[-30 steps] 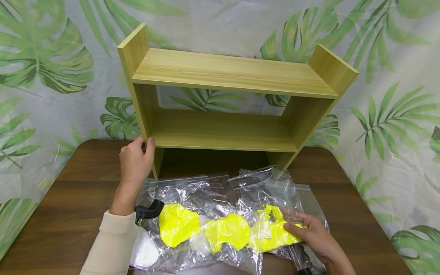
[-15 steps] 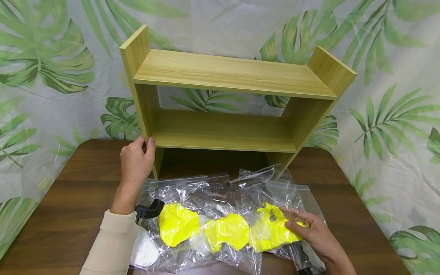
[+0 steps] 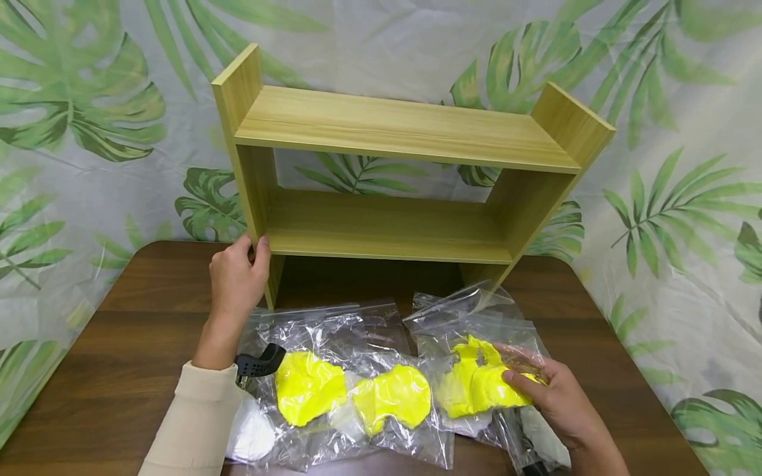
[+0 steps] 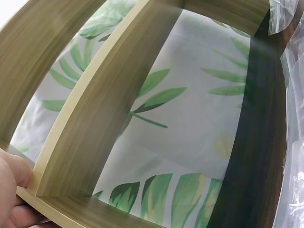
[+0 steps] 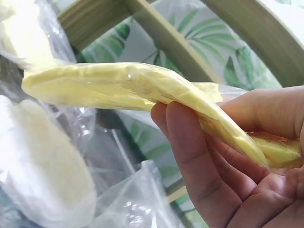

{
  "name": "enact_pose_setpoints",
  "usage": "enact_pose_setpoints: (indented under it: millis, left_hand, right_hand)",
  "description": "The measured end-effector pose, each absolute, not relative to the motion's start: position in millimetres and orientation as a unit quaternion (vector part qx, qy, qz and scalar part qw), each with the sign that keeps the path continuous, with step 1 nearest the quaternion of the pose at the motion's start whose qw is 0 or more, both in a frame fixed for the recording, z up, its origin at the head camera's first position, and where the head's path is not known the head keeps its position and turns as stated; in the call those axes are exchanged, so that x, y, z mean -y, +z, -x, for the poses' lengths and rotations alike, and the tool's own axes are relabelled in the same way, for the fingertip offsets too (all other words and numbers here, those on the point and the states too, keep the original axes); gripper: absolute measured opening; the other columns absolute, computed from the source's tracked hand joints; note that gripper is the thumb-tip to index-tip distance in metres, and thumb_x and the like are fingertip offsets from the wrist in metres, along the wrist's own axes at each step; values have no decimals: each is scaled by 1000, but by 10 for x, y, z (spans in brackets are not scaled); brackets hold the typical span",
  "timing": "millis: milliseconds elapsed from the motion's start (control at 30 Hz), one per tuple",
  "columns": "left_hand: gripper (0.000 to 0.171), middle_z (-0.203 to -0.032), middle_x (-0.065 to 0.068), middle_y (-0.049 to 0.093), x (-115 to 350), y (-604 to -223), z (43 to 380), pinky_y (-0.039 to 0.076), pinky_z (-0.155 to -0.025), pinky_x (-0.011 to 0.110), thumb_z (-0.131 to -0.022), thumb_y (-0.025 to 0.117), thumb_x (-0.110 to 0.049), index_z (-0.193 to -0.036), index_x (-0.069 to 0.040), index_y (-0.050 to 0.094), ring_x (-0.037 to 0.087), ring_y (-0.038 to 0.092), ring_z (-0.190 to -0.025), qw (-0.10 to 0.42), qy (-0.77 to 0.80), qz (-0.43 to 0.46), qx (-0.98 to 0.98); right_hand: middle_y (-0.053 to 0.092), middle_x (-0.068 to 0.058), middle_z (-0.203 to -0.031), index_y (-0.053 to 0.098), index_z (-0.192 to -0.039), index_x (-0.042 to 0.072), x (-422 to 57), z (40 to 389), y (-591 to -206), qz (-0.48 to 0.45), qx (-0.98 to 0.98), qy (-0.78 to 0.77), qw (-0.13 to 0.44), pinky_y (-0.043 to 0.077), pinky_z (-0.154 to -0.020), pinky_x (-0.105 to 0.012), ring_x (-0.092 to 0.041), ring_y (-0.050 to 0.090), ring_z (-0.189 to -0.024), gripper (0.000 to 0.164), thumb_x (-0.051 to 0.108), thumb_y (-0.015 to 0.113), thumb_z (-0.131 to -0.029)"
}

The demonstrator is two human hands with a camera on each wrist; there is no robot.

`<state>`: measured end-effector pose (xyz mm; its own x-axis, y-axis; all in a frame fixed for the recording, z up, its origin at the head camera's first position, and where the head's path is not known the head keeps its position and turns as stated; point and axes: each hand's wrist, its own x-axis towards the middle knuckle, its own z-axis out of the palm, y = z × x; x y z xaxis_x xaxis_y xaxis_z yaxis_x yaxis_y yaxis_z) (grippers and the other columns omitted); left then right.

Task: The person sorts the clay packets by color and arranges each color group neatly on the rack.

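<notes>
In the head view my left hand (image 3: 238, 277) grips the left side panel of a small wooden shelf (image 3: 387, 228), at its middle board; thumb and curled fingers show at that corner in the left wrist view. My right hand (image 3: 562, 400) pinches a clear zip bag (image 3: 488, 380) holding a flattened, ragged yellow clay-like piece. From the right wrist the yellow piece (image 5: 118, 85) appears edge-on, bent between thumb and fingers. Left of it lie two more clear bags with a yellow piece (image 3: 309, 389) and another yellow piece (image 3: 393, 400).
White rounded lumps (image 3: 253, 433) show in or under the bags at the near left. A dark wood table (image 3: 131, 357) carries the shelf and bags. Behind hangs a leaf-print cloth (image 3: 95, 198). Black wrist straps (image 3: 258, 362) sit near the bags.
My right hand has raised the right-hand bag slightly and shifted a little right, exposing a white lump below. My left hand stays on the shelf's side panel.
</notes>
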<state>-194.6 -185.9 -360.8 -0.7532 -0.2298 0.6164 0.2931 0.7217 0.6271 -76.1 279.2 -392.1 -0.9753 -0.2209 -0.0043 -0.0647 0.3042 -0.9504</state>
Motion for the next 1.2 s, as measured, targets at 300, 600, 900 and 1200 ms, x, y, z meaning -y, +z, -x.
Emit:
enact_pose_setpoints:
  millis: [300,600,900,1200]
  left_hand:
    - [33,-49,8,40,1862,-3584,1964,27,-44,35,-98,51,-16,-67,-4,49,23,35,-42,354,-372,23,858]
    - [33,-49,7,40,1873,-3588,1968,27,-44,35,-98,51,-16,-67,-4,48,23,35,-42,355,-373,22,857]
    - [33,-49,6,40,1883,-3597,1951,28,-44,34,-98,50,-18,-68,-4,49,23,36,-43,352,-373,13,858]
    - [36,-48,3,35,1850,-3605,1922,26,-45,34,-98,50,-16,-64,-7,43,20,33,-42,353,-370,21,859]
  right_hand:
    - [62,9,-125,53,-132,-4,-2819,771,-3654,104,-824,-556,36,52,-80,-25,-6,59,-106,38,3,58,-95]
    - [68,2,-101,63,-120,5,-2856,730,-3449,99,-754,-648,39,54,-64,-26,-9,63,-80,29,-5,52,-95]
    - [66,-1,-102,64,-117,12,-2781,723,-3272,115,-689,-714,49,55,-68,-28,-14,65,-80,36,-10,45,-95]
    - [65,-10,-116,53,-131,0,-2644,687,-3014,170,-599,-781,49,55,-77,-31,-20,67,-96,43,-15,36,-95]
